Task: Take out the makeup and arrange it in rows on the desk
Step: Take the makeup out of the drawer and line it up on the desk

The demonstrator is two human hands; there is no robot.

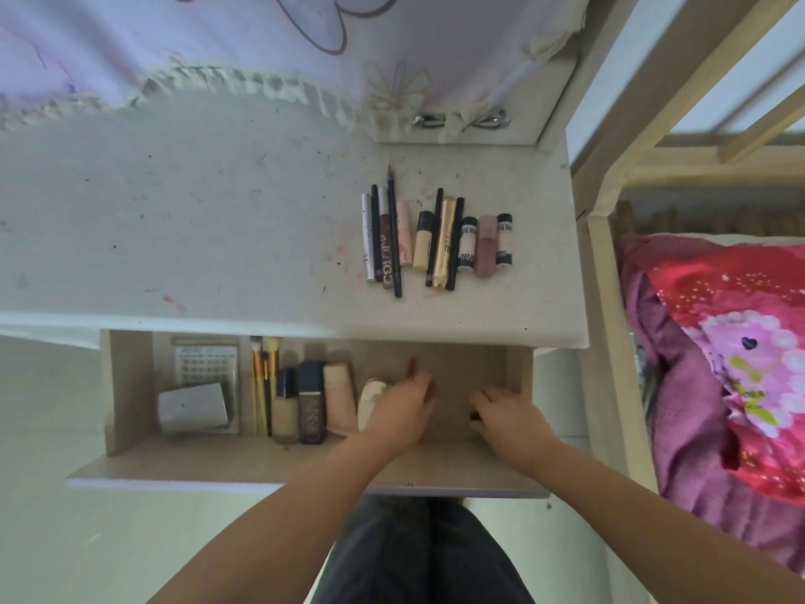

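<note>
A row of makeup (438, 239), pencils, tubes and small bottles, lies side by side on the white desk (196, 220) toward its right end. Below it the drawer (305, 466) stands pulled out. Inside are brushes (263, 377), two foundation bottles (300, 403), a pink tube (339, 396) and a pale compact-like item (370, 396). My left hand (403, 407) is in the drawer, its fingers curled round a thin red item (410, 367). To its right in the drawer, my right hand (509, 418) has curled fingers over a small dark item (475, 415), mostly hidden.
A white box (193, 407) and a sticker sheet (207, 359) fill the drawer's left compartment. A lilac cloth (174, 45) hangs over the desk's back. A bed frame (605, 276) with pink bedding (732, 364) stands close on the right.
</note>
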